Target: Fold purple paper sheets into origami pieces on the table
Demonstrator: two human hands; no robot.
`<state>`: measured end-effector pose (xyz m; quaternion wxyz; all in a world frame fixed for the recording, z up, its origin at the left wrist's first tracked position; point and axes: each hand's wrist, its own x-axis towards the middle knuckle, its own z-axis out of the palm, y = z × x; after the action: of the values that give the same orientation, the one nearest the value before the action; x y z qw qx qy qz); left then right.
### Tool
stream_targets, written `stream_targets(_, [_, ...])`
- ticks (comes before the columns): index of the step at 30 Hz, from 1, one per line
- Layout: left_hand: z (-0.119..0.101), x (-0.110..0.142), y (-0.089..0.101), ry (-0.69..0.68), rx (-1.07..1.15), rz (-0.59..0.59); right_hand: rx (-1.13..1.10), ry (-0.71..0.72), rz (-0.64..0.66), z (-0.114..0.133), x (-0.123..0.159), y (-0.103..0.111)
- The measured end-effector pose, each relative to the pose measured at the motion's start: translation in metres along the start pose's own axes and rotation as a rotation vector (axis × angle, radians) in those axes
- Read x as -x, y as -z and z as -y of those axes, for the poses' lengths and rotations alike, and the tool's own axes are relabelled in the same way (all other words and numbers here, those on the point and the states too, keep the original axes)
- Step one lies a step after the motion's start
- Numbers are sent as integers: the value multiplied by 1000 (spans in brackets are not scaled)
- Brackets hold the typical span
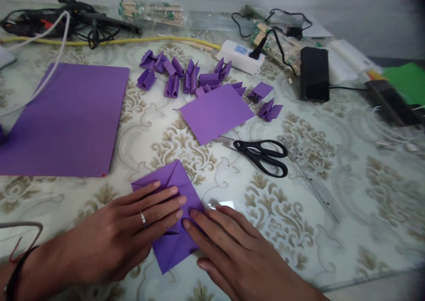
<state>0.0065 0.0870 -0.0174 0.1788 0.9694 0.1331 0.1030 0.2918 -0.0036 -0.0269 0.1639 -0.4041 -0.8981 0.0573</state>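
A folded piece of purple paper (186, 181) lies on the patterned tabletop, with crease lines and flaps meeting near its middle. My left hand (122, 228) rests flat across its left part, fingers stretched out and a ring on one of them. From the lower right, my right hand (232, 243) touches the paper's right edge with its fingertips, fingers extended. Both hands cover part of the paper. Beyond it lie a flat purple sheet (217, 113) and black-handled scissors (262, 152), whose blade tips are hidden under the sheet.
Several small folded purple paper pieces (171, 85) sit behind the sheet. A stack of large purple paper (69, 119) lies left, crossed by a white cable (55, 66). A clear ruler (315, 188), a white power strip (241, 55) and a black phone-like device (314, 74) are to the right.
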Motion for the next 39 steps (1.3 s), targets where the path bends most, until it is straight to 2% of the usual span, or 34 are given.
stream_targets(6, [0,1,-1,14,19,-54,-15,-4,15,-1,-11,1])
stream_targets(20, [1,4,-3,14,-9,-27,-71,33,4,-4,-12,2])
stream_targets(28, [0,-1,-1,28,-22,-63,-164,-12,8,-12,-9,16])
stream_targets(32, [2,-2,1,1,-47,-17,-157,-12,-52,-14,-4,21])
stream_targets(39, [3,-7,3,-46,-51,90,-106,11,-29,-9,-6,7])
